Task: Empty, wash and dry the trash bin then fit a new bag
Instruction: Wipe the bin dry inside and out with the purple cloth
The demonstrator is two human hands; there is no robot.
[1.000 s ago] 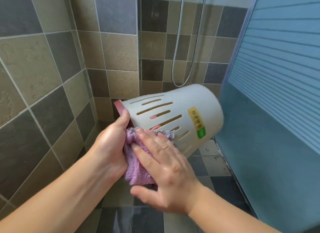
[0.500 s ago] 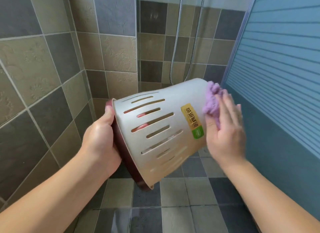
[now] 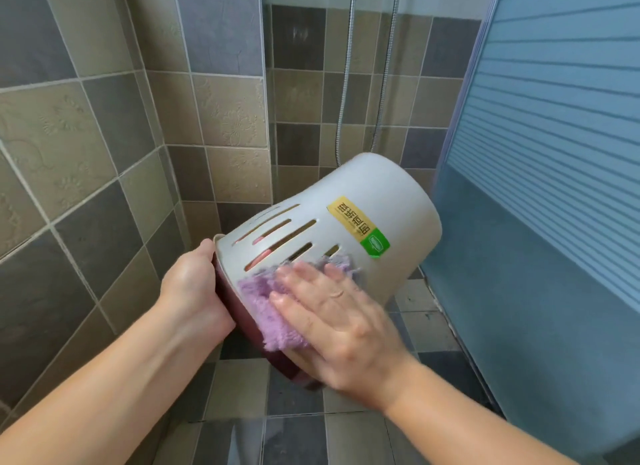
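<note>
A white slotted trash bin (image 3: 377,201) with a dark red rim and a yellow-green label is held on its side in the air, base pointing up to the right. My left hand (image 3: 194,291) grips its rim at the left, thumb on the outer wall. My right hand (image 3: 332,315) lies flat with straight fingers, pressing a purple fluffy cloth (image 3: 266,302) against the bin's slotted side near the rim. The inside of the bin is hidden.
Tiled walls close in at the left and behind. A metal shower hose (image 3: 346,83) hangs on the back wall. A blue frosted glass door (image 3: 540,187) stands close on the right. The tiled floor (image 3: 298,430) lies below.
My right hand has swept the cloth from the bin's base back down to its slotted side near the rim. The bin has tipped with its base higher to the right.
</note>
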